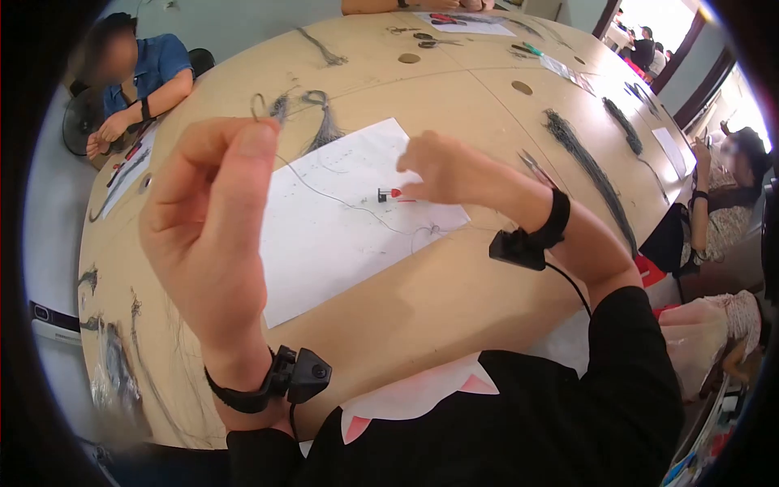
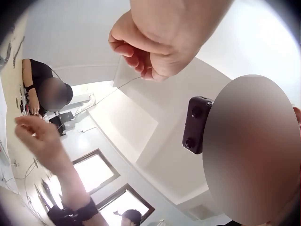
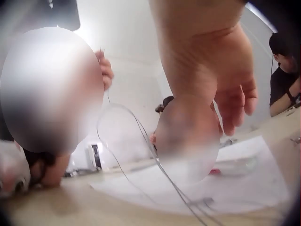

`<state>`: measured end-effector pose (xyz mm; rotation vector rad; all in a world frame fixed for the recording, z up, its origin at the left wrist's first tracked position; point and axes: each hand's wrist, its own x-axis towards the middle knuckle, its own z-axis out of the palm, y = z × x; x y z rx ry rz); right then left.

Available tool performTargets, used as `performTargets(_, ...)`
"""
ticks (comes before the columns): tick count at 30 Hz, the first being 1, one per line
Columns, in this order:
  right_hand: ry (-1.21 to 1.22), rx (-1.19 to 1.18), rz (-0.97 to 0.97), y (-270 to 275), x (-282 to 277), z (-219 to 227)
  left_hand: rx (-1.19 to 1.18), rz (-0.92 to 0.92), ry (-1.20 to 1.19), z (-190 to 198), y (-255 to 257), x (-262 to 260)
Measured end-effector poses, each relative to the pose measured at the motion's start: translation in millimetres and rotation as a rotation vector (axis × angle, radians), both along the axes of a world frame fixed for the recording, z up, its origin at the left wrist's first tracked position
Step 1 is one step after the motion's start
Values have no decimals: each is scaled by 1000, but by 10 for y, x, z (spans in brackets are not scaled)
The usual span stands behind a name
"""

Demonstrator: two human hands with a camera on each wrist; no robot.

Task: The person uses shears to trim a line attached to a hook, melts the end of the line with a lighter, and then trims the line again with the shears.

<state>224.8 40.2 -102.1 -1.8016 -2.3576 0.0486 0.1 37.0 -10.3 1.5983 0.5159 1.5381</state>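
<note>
Raised at the left of the head view, my left hand (image 1: 215, 219) pinches a thin dark cord (image 1: 324, 193) between thumb and fingertips. A small loop of it stands above the fingertips, and the rest trails down across a white sheet (image 1: 324, 252). In the left wrist view the left hand (image 2: 157, 42) has its other fingers curled. My right hand (image 1: 442, 166) hovers over the sheet's right part, fingers loosely bent, with nothing visible in them. A small black and red item (image 1: 385, 195) lies on the sheet beside it. The right wrist view shows long cord strands (image 3: 146, 136) near the camera.
Bundles of dark strands (image 1: 588, 162) lie on the round wooden table (image 1: 389, 304), one bundle (image 1: 324, 130) just beyond the sheet. Scissors (image 1: 434, 40) lie at the far side, a pointed tool (image 1: 535, 169) behind my right wrist. Other people sit around the table.
</note>
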Motion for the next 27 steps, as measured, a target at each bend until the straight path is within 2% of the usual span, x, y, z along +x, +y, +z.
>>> performTargets(1, -84, -93, -49, 15, -19, -14, -14, -37, -2, 3, 1, -11)
performTargets(2, -86, -84, -39, 43, -48, -26, -5, -26, -4, 5, 2, -23)
performTargets(4, -3, -252, -85, 65, -69, -43, -11, -45, 21, 18, 3, -6)
performTargets(7, -1, -257, -26, 61, -124, -113, -17, -45, 49, 19, -22, 20)
performTargets(11, 77, -306, -57, 65, -123, -118, -28, -56, 83, 6, -35, 32)
performTargets(13, 67, -239, -19, 70, -113, -131, -12, -63, 88, -12, -12, 34)
performTargets(14, 148, -137, -13, 52, -42, -122, 2, -63, 90, -20, -4, 34)
performTargets(17, 260, 67, -21, 59, 407, 36, -35, -36, 97, 3, -4, 26)
performTargets(19, 177, 48, -181, 26, 781, 175, -37, -36, 92, 0, -10, 24)
performTargets(21, -90, 153, -111, -106, 1234, 118, -29, -39, 84, -6, -13, 47)
performTargets(23, -269, -92, -233, -301, 1330, 232, -41, -69, 48, -14, -16, 58)
performTargets(24, -322, -48, -227, -355, 1464, 133, -30, -48, 47, -15, -3, 54)
performTargets(25, -350, -148, -243, -387, 1534, 111, -16, -106, 33, -27, 9, 50)
performTargets(26, -327, -295, -285, -387, 1601, 65, 0, -165, 20, -32, 13, 46)
performTargets(27, -252, -398, -386, -422, 1490, 153, 2, -137, 59, -24, -1, 51)
